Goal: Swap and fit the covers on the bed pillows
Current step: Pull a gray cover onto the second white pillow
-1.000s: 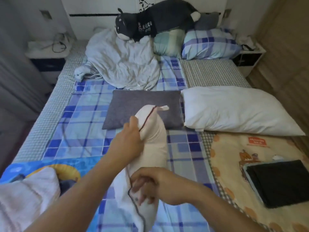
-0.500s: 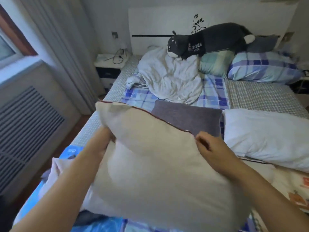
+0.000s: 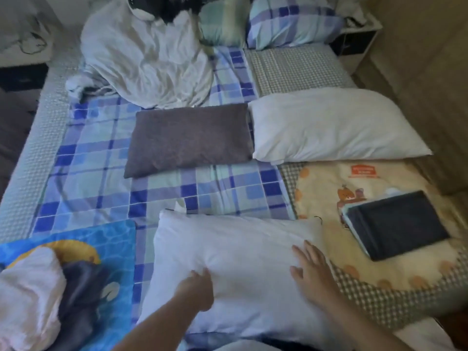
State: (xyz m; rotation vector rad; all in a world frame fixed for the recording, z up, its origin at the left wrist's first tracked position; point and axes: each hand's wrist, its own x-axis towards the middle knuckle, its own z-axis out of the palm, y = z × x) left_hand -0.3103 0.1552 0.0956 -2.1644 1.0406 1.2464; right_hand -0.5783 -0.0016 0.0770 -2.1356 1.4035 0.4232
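A white pillow lies flat at the near edge of the bed (plaid sheet beneath). The left hand pinches its fabric with curled fingers; the right hand rests on it, fingers spread flat.

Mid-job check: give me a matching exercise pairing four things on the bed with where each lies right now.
Things:
1. Dark grey rectangular pillow
2. Large white pillow without hands on it
3. Black flat folded cloth
4. White pillow under both hands

Places:
A. On the cream cartoon-print blanket
B. Nearest the camera
C. Middle of the blue checked sheet
D. Right of the grey pillow

Pairs: 1-C, 2-D, 3-A, 4-B
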